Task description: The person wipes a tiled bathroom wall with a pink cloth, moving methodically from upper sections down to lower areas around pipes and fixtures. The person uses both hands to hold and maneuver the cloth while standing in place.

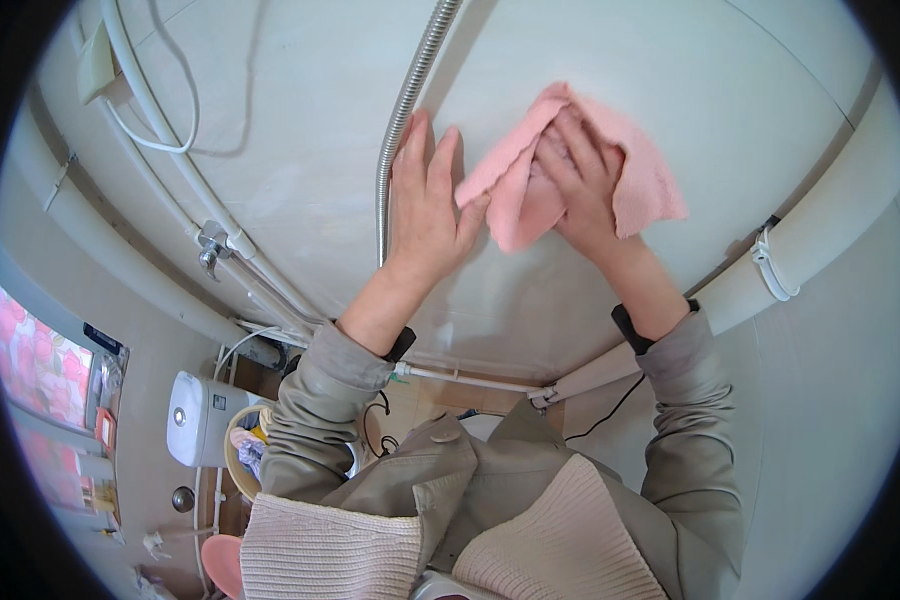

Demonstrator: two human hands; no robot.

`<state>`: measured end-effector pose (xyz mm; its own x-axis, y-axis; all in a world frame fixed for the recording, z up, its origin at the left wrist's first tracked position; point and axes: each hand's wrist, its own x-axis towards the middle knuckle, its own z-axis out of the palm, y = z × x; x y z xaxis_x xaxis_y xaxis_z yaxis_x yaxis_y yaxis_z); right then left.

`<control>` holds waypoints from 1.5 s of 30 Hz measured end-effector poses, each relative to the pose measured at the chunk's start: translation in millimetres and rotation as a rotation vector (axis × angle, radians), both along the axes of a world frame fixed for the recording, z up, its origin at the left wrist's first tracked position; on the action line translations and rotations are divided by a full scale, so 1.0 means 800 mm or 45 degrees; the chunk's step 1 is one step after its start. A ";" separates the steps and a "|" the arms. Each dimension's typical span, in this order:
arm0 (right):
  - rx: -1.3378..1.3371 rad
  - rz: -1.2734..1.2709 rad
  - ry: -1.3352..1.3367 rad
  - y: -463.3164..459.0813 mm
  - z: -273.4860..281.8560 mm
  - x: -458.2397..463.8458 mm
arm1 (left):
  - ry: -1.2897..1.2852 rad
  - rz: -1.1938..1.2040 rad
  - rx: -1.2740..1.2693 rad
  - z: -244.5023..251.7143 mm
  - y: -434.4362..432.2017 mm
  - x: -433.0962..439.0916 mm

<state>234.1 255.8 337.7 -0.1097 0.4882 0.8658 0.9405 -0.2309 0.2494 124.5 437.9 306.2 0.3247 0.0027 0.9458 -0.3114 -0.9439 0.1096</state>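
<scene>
A pink cloth (pixel 649 187) lies bunched against the pale wall (pixel 727 120). My right hand (pixel 589 187) presses it there, with the fingers partly tucked among its folds. To the left, my left hand (pixel 427 214) rests on the wall with its fingers spread and nothing in its grasp. The thumb of that hand reaches the cloth's left corner. Along its outer fingers runs a flexible metal shower hose (pixel 412 86), which partly covers the fingertips' edge.
White pipes (pixel 150 97) with a metal valve (pixel 211 247) run down the wall at left. Thick pipes (pixel 817 217) slope along the right corner. Lower left are a toilet cistern (pixel 187 424), a basket (pixel 238 465) holding cloths, and a pink basin (pixel 221 562).
</scene>
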 end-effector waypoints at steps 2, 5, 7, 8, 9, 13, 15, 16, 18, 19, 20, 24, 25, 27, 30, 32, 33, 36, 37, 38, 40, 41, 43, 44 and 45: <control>-0.143 -0.036 0.113 -0.006 -0.028 -0.005 | 0.000 -0.038 0.010 -0.006 -0.013 0.004; -0.370 -0.020 0.249 -0.031 -0.062 -0.015 | 0.040 -0.051 0.024 -0.015 -0.031 0.008; -0.430 0.018 0.351 -0.042 -0.070 -0.013 | 0.042 -0.044 0.022 -0.018 -0.040 0.011; -0.313 0.033 0.310 -0.047 -0.067 -0.007 | 0.028 -0.039 0.015 -0.020 -0.044 0.012; -0.197 0.047 0.270 -0.051 -0.061 0.001 | 0.016 -0.034 0.007 -0.021 -0.048 0.014; 0.260 -0.252 0.068 -0.069 -0.050 0.031 | 0.052 -0.020 0.016 -0.029 -0.065 0.020; 0.251 -0.283 0.129 -0.075 -0.071 0.026 | 0.101 -0.085 0.003 -0.036 -0.080 0.023; 0.217 -0.326 0.211 -0.075 -0.086 0.024 | 0.127 -0.111 0.005 -0.040 -0.088 0.024; 0.242 -0.174 0.305 -0.072 -0.117 0.021 | 0.181 -0.170 0.002 -0.049 -0.105 0.024; 0.244 -0.100 0.427 -0.077 -0.132 0.016 | 0.205 -0.204 -0.007 -0.054 -0.113 0.024; 0.286 0.016 0.470 -0.083 -0.143 0.014 | 0.223 -0.215 -0.003 -0.058 -0.120 0.024; 0.383 -0.357 0.460 -0.134 -0.139 0.043 | 0.273 -0.271 0.009 -0.075 -0.140 0.030; 0.495 -0.241 0.584 -0.145 -0.135 0.051 | 0.290 -0.284 0.001 -0.080 -0.145 0.031; 0.623 -0.147 1.059 -0.155 -0.136 0.054 | 0.329 -0.310 0.008 -0.091 -0.155 0.033; 0.077 -1.300 0.181 -0.162 -0.148 0.043 | 0.390 -0.336 0.012 -0.105 -0.164 0.033; -0.022 -1.206 0.356 -0.164 -0.155 0.034 | 0.424 -0.347 0.012 -0.112 -0.168 0.032; -0.070 -1.153 0.419 -0.162 -0.157 0.029 | 0.442 -0.350 0.011 -0.114 -0.169 0.031; -0.220 -0.986 0.617 -0.148 -0.153 0.022 | 0.457 -0.367 0.005 -0.117 -0.171 0.029; -0.132 -0.914 0.719 -0.138 -0.151 0.023 | 0.450 -0.378 0.006 -0.118 -0.172 0.029; 0.078 -0.747 0.646 -0.130 -0.148 0.023 | 0.456 -0.377 -0.006 -0.119 -0.173 0.028; 0.502 -0.457 0.585 -0.106 -0.145 0.034 | 0.470 -0.370 -0.029 -0.122 -0.174 0.028; 0.576 -0.358 0.559 -0.100 -0.147 0.038 | 0.440 -0.375 -0.031 -0.125 -0.173 0.027; 0.195 -0.345 0.543 -0.105 -0.158 0.040 | 0.409 -0.365 -0.067 -0.131 -0.170 0.024; 0.063 -0.240 0.670 -0.104 -0.168 0.037 | 0.373 -0.367 -0.070 -0.134 -0.168 0.022; -0.071 -0.127 0.787 -0.096 -0.180 0.031 | 0.344 -0.361 -0.076 -0.137 -0.164 0.019</control>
